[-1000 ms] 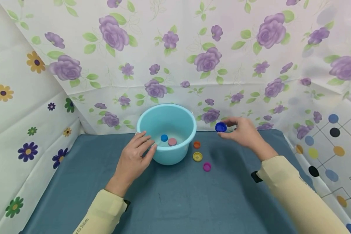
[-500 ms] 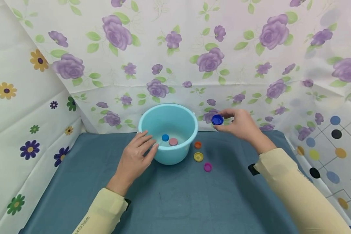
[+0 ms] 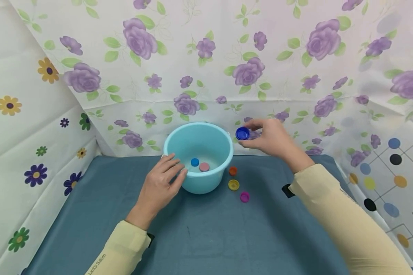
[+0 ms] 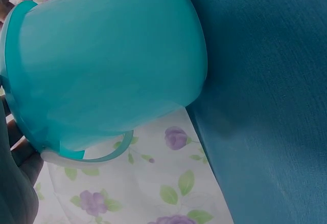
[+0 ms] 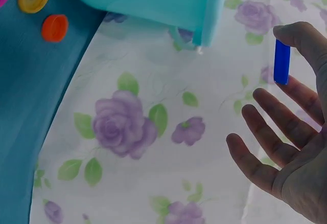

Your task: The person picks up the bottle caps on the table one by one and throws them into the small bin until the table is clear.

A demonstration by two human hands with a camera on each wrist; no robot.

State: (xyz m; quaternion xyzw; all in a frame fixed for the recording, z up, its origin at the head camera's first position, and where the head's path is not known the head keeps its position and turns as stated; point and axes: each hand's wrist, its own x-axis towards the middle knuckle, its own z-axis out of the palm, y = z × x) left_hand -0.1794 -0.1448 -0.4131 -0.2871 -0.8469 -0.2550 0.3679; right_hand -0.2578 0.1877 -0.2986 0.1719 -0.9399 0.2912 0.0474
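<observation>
My right hand [image 3: 273, 139] pinches a dark blue bottle cap [image 3: 242, 133] between thumb and index finger, with the other fingers spread. It is up in the air, just right of the light blue bucket [image 3: 199, 185] and about level with its rim. Edge-on, the blue cap [image 5: 282, 62] shows between thumb and fingertip in the right wrist view. My left hand [image 3: 161, 183] rests at the bucket's near left rim, fingers loosely extended. Inside the bucket lie a blue cap [image 3: 194, 162] and a pink cap [image 3: 204, 167].
On the dark blue cloth [image 3: 206, 236], right of the bucket, lie an orange cap [image 3: 233, 170], a yellow cap [image 3: 233, 185] and a magenta cap [image 3: 244, 197]. A flowered sheet [image 3: 210, 76] hangs close behind the bucket. The bucket's handle [image 4: 115, 152] hangs at its side.
My right hand has carried the dark blue cap left and upward toward the bucket. The left hand has stayed at the rim, and the view has shifted slightly.
</observation>
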